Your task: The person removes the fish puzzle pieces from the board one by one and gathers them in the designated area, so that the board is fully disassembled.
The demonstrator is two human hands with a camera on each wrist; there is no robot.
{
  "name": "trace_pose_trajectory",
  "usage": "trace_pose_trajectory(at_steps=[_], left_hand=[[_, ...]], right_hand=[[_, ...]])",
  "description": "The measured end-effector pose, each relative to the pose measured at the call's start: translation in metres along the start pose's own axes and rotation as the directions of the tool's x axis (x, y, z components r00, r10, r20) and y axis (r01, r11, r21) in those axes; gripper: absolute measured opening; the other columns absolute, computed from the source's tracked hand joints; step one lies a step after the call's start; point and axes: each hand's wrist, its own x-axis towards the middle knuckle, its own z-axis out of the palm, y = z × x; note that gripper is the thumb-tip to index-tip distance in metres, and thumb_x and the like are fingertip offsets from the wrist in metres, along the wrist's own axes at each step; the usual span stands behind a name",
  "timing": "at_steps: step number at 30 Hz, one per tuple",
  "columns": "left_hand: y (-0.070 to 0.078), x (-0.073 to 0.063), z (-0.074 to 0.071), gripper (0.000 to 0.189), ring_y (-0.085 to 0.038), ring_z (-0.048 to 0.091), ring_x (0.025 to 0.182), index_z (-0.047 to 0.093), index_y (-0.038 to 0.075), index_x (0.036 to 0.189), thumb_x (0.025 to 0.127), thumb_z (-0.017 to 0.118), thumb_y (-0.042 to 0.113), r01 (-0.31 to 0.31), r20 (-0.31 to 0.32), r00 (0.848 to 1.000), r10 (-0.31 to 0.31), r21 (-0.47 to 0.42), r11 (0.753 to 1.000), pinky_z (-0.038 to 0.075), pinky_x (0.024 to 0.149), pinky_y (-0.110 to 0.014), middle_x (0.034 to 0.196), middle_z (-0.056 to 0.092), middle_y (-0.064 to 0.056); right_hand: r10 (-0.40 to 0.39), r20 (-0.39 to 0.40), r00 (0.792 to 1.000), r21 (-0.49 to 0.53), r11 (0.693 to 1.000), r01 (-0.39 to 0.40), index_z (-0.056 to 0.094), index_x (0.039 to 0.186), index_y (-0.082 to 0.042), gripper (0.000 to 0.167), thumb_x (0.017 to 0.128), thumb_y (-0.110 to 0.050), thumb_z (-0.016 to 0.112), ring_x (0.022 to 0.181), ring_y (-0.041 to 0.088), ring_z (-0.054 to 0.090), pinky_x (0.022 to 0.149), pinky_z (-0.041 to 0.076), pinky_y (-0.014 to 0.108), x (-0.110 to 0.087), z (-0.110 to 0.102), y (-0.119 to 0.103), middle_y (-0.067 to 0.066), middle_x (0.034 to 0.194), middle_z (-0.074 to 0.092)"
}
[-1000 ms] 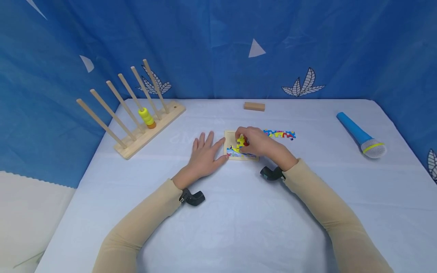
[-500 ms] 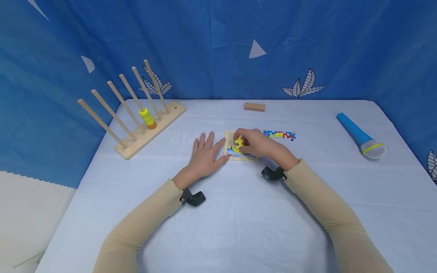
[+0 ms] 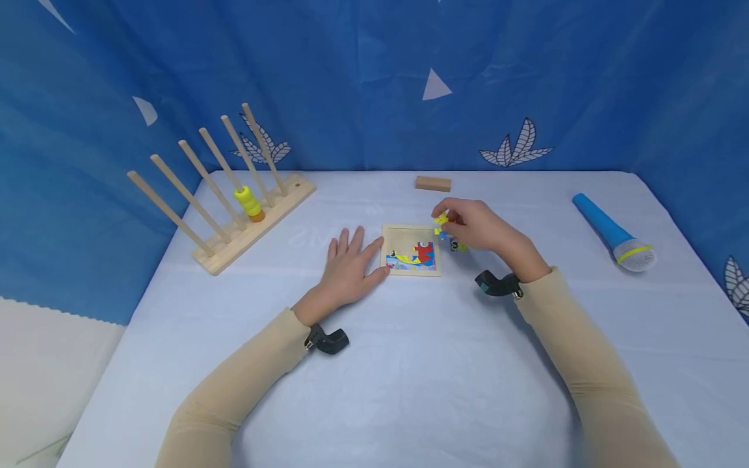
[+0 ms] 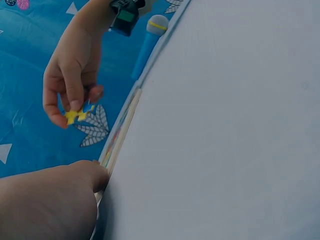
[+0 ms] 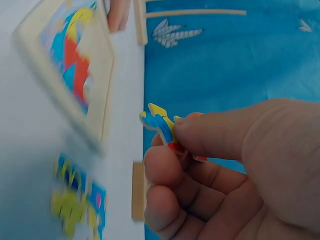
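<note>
My left hand (image 3: 349, 270) lies spread on the table, its index finger and thumb at the left edge of a small wooden puzzle tray (image 3: 411, 273). The lower part of the tray holds joined jigsaw pieces (image 3: 422, 253) in yellow, red and blue; its upper part is bare wood. Right of the tray and above the table, my right hand (image 3: 481, 224) pinches a yellow and blue jigsaw piece (image 4: 76, 116) between thumb and fingers. Some red shows at the fingertips (image 5: 162, 165) in the right wrist view. Loose jigsaw pieces (image 5: 75, 200) lie below, mostly hidden in the head view.
A wooden peg rack (image 3: 263, 224) with yellow and orange beads on one peg stands at the back left. Near the back edge lies a small wooden block (image 3: 433, 183). A blue toy microphone (image 3: 611, 231) rests on the right side. Blue cloth (image 3: 363, 84) hangs behind the table.
My right hand has lifted the yellow jigsaw piece out of the tray and carried it to the right, uncovering the tray's upper part. The left hand has stayed in place.
</note>
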Motion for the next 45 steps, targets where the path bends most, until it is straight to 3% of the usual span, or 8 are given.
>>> trace_pose_trajectory(at_steps=[10,19,28,45], left_hand=[[0.0,0.0,0.002,0.068,-0.048,0.0,0.158,0.039,0.02,0.159,0.099,0.054,0.049,-0.004,-0.003,1.0,0.004,-0.003,1.0,0.002,0.125,-0.066,0.171,0.013,-0.022],[-0.001,0.001,0.002,0.068,-0.048,0.001,0.158,0.039,0.02,0.158,0.099,0.055,0.048,-0.013,-0.009,1.0,0.013,0.003,1.0,0.003,0.124,-0.067,0.171,0.014,-0.022],[-0.003,0.002,0.004,0.069,-0.048,0.001,0.158,0.039,0.02,0.159,0.099,0.055,0.05,-0.01,-0.012,1.0,0.01,0.004,1.0,0.003,0.124,-0.067,0.171,0.014,-0.022],[-0.001,0.002,0.002,0.069,-0.048,-0.001,0.158,0.038,0.021,0.159,0.099,0.054,0.05,0.0,-0.004,1.0,0.0,0.0,1.0,0.002,0.125,-0.067,0.171,0.013,-0.021]], right_hand=[[0.165,0.004,0.986,0.015,0.986,-0.165,0.056,0.129,-0.003,0.034,0.097,-0.009,0.065,0.069,0.022,0.057,0.066,0.049,0.032,-0.029,-0.009,0.046,0.014,0.086,0.064],[0.272,0.012,0.962,0.048,0.961,-0.272,0.057,0.123,-0.001,0.033,0.095,-0.012,0.069,0.063,0.021,0.056,0.062,0.046,0.031,-0.03,-0.005,0.058,0.009,0.077,0.061],[0.256,0.033,0.966,0.062,0.964,-0.258,0.06,0.12,0.0,0.031,0.094,-0.012,0.07,0.061,0.02,0.055,0.057,0.044,0.027,-0.031,-0.004,0.062,0.009,0.077,0.059],[0.283,0.026,0.959,0.02,0.959,-0.283,0.06,0.121,-0.001,0.031,0.096,-0.015,0.07,0.064,0.02,0.056,0.062,0.046,0.03,-0.029,0.001,0.059,0.013,0.085,0.06]])
